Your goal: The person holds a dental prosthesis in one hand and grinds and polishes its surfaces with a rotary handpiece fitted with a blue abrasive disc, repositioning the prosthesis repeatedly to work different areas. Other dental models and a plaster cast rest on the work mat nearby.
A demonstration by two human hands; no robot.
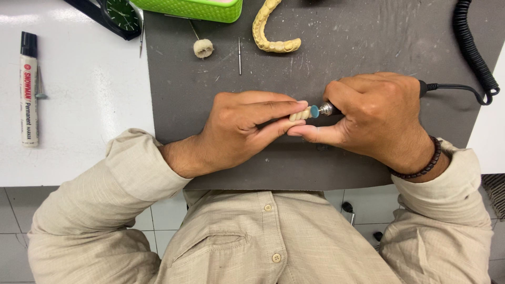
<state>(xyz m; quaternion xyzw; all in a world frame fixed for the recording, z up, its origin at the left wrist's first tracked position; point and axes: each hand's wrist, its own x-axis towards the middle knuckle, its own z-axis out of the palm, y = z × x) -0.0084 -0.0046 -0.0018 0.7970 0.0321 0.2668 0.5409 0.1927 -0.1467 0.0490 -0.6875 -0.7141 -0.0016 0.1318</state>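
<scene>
Both hands meet over the middle of a grey mat (210, 73) on a white bench (84, 89). Far to the left lies a marker pen (28, 89), and a wristwatch (120, 14) sits at the top edge, well apart from the work. A green basket (194, 9) stands at the top of the mat; below it rests a small buffing wheel on a stem (202, 47), with a thin metal bur (240, 55) lying just beside it.

The left hand (239, 131) is closed narrowly, pinching a short row of cream-coloured false teeth (300, 114) between thumb and forefinger, with only the row's end showing past the fingertips. Touching that end is a small blue polishing tip (314, 111) set in a metal chuck (327, 109). Above, a tooth-arch model (269, 37) lies on the mat, apart from both hands.

The right hand (376, 118) is wrapped shut round the handpiece, most of which is hidden inside the fist; its thumb reaches across under the left fingers, so the two hands brace one another. A black cord (452, 87) leaves the fist and joins a coiled cable (473, 47) at the right.

To my mind, good work here depends on that thumb brace, light pressure, a tip moving along the row rather than dwelling, and fingertips held back from the spinning tip.
</scene>
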